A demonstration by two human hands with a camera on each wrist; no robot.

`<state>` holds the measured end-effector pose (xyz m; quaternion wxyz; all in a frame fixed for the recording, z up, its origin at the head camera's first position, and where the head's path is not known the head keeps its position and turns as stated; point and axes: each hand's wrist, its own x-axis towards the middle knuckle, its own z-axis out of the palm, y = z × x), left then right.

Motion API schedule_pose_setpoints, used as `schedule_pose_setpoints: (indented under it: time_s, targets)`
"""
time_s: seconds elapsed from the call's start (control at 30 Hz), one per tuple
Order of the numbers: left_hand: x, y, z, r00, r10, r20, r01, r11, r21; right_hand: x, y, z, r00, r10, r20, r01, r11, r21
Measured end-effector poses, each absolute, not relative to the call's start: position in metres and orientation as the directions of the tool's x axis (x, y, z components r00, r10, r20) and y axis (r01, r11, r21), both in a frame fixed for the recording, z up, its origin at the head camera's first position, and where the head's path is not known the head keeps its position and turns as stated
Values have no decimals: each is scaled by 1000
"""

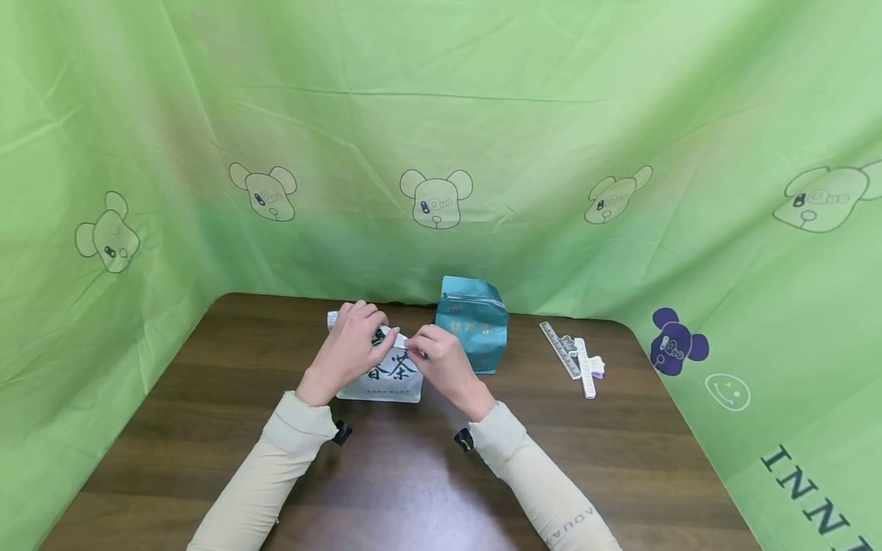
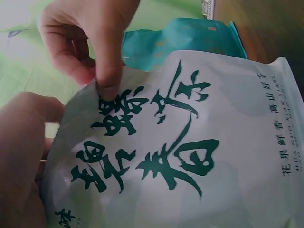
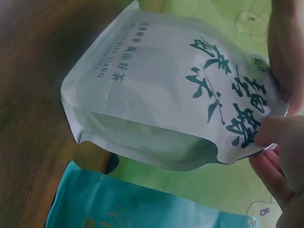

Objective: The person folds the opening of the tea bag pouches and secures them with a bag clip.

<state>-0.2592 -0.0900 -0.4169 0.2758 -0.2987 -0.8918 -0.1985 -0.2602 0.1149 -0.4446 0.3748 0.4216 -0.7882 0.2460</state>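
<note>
A white tea bag (image 1: 379,388) with large dark green characters stands on the table, its top bent over toward me. My left hand (image 1: 350,346) grips the left part of its top edge. At the right end of that edge, my right hand (image 1: 444,361) pinches the bag between thumb and fingers. The left wrist view shows the printed front of the bag (image 2: 237,133) and the right thumb pressing on it. From the right wrist, the bag's side fold (image 3: 156,137) and lower edge are visible. The hands hide part of the top edge.
Right behind my right hand stands a teal bag (image 1: 475,329) with a strip across its top. Farther right lie a patterned long sealing clip (image 1: 561,350) and a white one (image 1: 587,369), overlapping. A green cloth (image 1: 441,122) hangs around the wooden table (image 1: 620,451).
</note>
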Motion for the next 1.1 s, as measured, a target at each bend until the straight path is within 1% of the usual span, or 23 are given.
schedule_pose_setpoints:
  time_s: [0.13, 0.27, 0.5, 0.7, 0.87, 1.0, 1.1]
  targets:
    - [-259, -90, -416, -669, 441, 599, 642, 748, 166, -258, 112, -447, -358, -492, 794, -828, 560, -27]
    - [-259, -91, -415, -664, 470, 581, 651, 745, 141, -256, 111, -448, -360, -498, 789, -825, 565, -20]
    - [-260, -93, -414, -641, 505, 578, 668, 737, 97, -256, 108, -449, -393, -506, 768, -822, 567, -47]
    - [-261, -93, -415, -616, 505, 605, 683, 725, 91, -256, 106, -449, -437, -509, 741, -808, 584, -76]
    - [-262, -93, -417, -605, 501, 619, 680, 730, 74, -256, 105, -448, -464, -523, 715, -796, 600, -78]
    - [-263, -92, -419, -602, 495, 626, 684, 725, 84, -256, 104, -450, -475, -523, 708, -795, 599, -91]
    - [-263, -92, -420, -602, 483, 636, 683, 725, 95, -257, 104, -450, -480, -499, 722, -802, 583, -130]
